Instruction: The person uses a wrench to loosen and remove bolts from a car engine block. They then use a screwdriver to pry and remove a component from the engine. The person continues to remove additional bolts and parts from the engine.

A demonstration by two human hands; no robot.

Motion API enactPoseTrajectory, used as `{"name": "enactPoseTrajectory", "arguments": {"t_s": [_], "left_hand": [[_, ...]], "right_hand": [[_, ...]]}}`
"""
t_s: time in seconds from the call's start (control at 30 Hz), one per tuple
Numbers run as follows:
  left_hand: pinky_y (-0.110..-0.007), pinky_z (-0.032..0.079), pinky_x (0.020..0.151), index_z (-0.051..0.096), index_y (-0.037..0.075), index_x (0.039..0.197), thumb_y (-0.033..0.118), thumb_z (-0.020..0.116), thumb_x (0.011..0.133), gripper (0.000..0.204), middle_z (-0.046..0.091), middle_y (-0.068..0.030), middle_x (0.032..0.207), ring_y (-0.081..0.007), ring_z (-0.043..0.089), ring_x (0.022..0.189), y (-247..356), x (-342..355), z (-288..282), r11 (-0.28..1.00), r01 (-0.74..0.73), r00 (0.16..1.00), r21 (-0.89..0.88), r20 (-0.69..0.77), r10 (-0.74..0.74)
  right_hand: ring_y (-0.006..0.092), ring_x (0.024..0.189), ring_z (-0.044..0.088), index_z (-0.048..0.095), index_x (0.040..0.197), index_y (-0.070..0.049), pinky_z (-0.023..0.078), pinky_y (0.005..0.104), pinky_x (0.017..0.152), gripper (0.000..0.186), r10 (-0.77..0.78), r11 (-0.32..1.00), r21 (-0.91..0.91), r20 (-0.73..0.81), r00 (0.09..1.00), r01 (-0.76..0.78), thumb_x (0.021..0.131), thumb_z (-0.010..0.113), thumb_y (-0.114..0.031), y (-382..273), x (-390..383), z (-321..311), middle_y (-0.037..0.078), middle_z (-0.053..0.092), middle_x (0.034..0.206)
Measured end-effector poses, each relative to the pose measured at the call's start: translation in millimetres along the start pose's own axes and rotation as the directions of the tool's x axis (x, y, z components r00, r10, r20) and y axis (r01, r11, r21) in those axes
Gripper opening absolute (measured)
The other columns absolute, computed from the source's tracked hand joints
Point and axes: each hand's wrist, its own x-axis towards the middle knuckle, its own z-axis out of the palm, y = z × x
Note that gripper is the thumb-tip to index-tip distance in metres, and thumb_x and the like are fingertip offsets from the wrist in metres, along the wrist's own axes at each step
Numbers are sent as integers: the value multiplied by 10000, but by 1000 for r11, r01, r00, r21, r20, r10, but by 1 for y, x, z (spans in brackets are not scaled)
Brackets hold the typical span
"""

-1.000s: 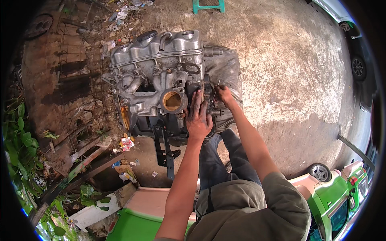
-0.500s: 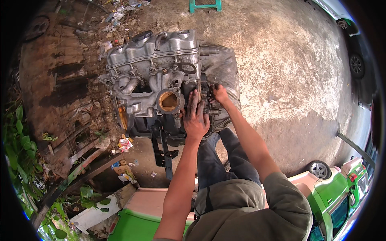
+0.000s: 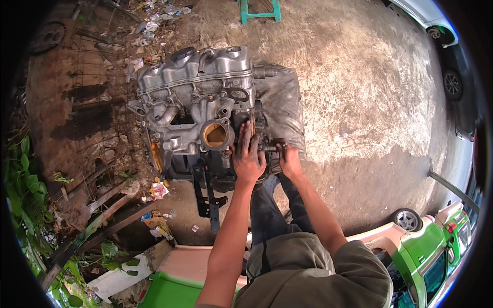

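Note:
A grimy metal engine (image 3: pixel 185 77) with a silver valve cover fills the centre. Its manifold has a round opening (image 3: pixel 214 134) with a tan inside. My left hand (image 3: pixel 249 156) lies with fingers stretched out on a dark housing (image 3: pixel 241 117) right of that opening. My right hand (image 3: pixel 288 160), fingers closed, is at a short dark cylindrical piece on the engine's lower right; what exactly it grips is hidden. A black bracket (image 3: pixel 203 186) hangs below the engine, and a crumpled grey cover (image 3: pixel 282 102) lies behind its right side.
Weathered boards (image 3: pixel 67 128), litter (image 3: pixel 159 190) and plants (image 3: pixel 25 174) line the left. A teal stool (image 3: pixel 259 15) is at the top. Vehicles stand at the right, including a dark car (image 3: pixel 457 102), with green and pink bodywork (image 3: pixel 421 251) and a loose wheel (image 3: pixel 407 219) at the lower right.
My right hand has moved down from the upper part beside the housing, where it held a thin metal tool, to the cylindrical piece. My left hand stays on the housing.

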Motion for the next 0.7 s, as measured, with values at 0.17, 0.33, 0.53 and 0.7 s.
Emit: {"name": "enactPoseTrajectory", "arguments": {"t_s": [0.17,0.33,0.53,0.7], "left_hand": [[-490,322,1123,634,-2,1144,55,508,788,381,387,-144,1538,-323,401,1408,-1,-1,1,1000,12,1000,23,6,-12],[-483,346,1113,632,-7,1139,55,499,797,372,387,-144,1536,-327,401,1406,-1,-1,1,1000,8,1000,25,7,-8],[-497,321,1126,621,-28,1095,21,481,784,345,374,-174,1532,-358,382,1409,-1,0,-1,999,-3,1000,33,22,2],[-519,267,1145,621,-21,1091,34,473,782,347,372,-170,1536,-354,380,1413,-1,-1,1,1000,-10,1000,24,8,10]], "right_hand": [[483,751,588,573,1120,56,433,503,620,244,192,979,107,-183,964,-175,1008,515,-153,30,24,6,303,604,788],[367,673,624,599,1068,19,472,443,601,313,335,924,196,-8,942,-327,1024,518,-280,71,79,29,212,611,729],[203,533,622,580,1021,44,525,357,479,365,454,629,541,327,829,-558,1010,557,-320,68,107,43,93,584,708],[254,595,668,555,1076,36,558,370,493,373,416,502,583,484,770,-638,990,583,-326,69,116,38,102,617,722]]}}
